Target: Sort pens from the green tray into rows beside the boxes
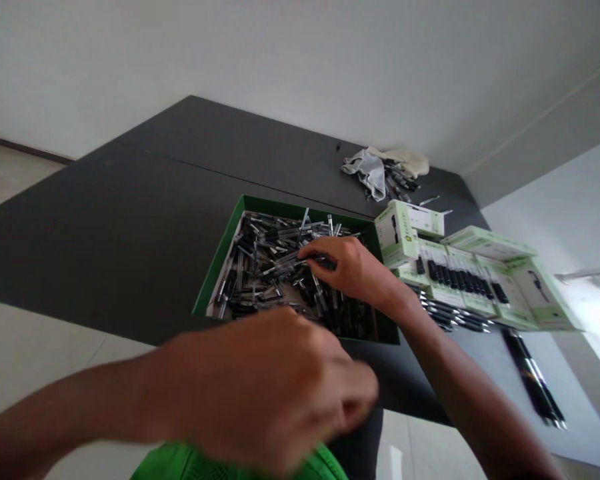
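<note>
My right hand reaches into a green-rimmed box, thumb and fingers closed on black-and-clear pens. How many it grips is hidden by the fingers and the pile. Many loose pens lie jumbled inside the box, pointing every way, and a few stick up near its far side. Close to the camera, in front of the box, is my left hand, smeared by motion. Its fingers look curled together, and I cannot make out whether anything is in them.
Right of the box stand open pale-green cartons with rows of pens. Stacked pens lie below them, and a dark pack of pens sits at the right. Cloth gloves and more pens are near the wall on the dark table.
</note>
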The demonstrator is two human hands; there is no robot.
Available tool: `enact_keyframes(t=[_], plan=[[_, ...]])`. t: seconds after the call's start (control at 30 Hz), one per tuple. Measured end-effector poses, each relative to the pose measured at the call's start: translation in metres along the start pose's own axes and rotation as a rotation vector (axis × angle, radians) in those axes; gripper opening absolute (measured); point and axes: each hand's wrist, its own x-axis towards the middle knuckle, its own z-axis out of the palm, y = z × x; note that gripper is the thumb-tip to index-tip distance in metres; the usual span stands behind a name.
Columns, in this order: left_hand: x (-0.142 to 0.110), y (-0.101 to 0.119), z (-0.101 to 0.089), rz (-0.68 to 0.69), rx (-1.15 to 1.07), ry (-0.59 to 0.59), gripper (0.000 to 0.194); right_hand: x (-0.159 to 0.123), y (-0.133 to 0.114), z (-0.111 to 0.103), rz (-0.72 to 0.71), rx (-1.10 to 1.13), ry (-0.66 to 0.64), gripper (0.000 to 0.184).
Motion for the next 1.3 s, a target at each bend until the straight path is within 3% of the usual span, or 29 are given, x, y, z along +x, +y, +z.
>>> enact_keyframes(t=[0.07, 0.1, 0.17, 0.3, 0.43, 0.53, 0.63, 0.77, 0.83, 0.9, 0.97, 1.03, 1.13, 1.2, 1.3], plan=[[0.008, -0.023, -0.051, -0.089, 0.136, -0.011, 0.026, -0.001, 0.002, -0.008, 0.044, 0.004, 0.074, 0.023], [0.012, -0.036, -0.067, -0.130, 0.192, -0.039, 0.027, -0.001, 0.004, -0.011, 0.075, 0.013, 0.104, 0.022], [0.019, -0.062, -0.079, -0.192, 0.293, -0.051, 0.024, -0.002, 0.006, -0.016, 0.134, 0.045, 0.137, 0.022], [0.030, -0.095, -0.074, -0.232, 0.348, -0.012, 0.020, -0.002, 0.008, -0.022, 0.132, 0.076, 0.114, 0.023], [0.037, -0.101, -0.081, -0.266, -0.001, 0.138, 0.034, -0.002, 0.004, -0.021, 0.045, 0.047, 0.047, 0.021], [0.038, -0.100, -0.086, -0.250, -0.121, 0.202, 0.044, -0.003, 0.001, -0.018, 0.036, -0.029, 0.029, 0.021], [0.036, -0.101, -0.086, -0.176, -0.121, 0.261, 0.044, -0.002, 0.001, -0.015, -0.001, -0.111, 0.112, 0.019], [0.034, -0.101, -0.084, -0.076, -0.172, 0.257, 0.037, 0.003, 0.004, -0.012, -0.126, -0.049, 0.236, 0.013], [0.032, -0.100, -0.086, -0.058, -0.214, 0.244, 0.038, 0.004, 0.003, -0.011, -0.103, -0.013, 0.316, 0.005], [0.031, -0.100, -0.088, -0.060, -0.228, 0.279, 0.042, 0.002, -0.002, -0.012, -0.017, -0.016, 0.369, 0.011], [0.031, -0.101, -0.089, -0.077, -0.223, 0.364, 0.045, -0.003, -0.011, -0.012, 0.084, -0.037, 0.298, 0.010], [0.031, -0.104, -0.089, -0.092, -0.226, 0.472, 0.044, -0.009, -0.022, -0.010, 0.182, -0.082, 0.079, 0.006], [0.033, -0.109, -0.088, -0.083, -0.280, 0.600, 0.034, -0.014, -0.038, 0.000, 0.299, -0.268, -0.267, 0.014], [0.034, -0.111, -0.088, -0.081, -0.317, 0.623, 0.029, -0.014, -0.046, 0.009, 0.340, -0.407, -0.397, 0.020], [0.032, -0.108, -0.089, -0.078, -0.256, 0.569, 0.030, -0.011, -0.054, 0.021, 0.370, -0.536, -0.467, 0.027]])
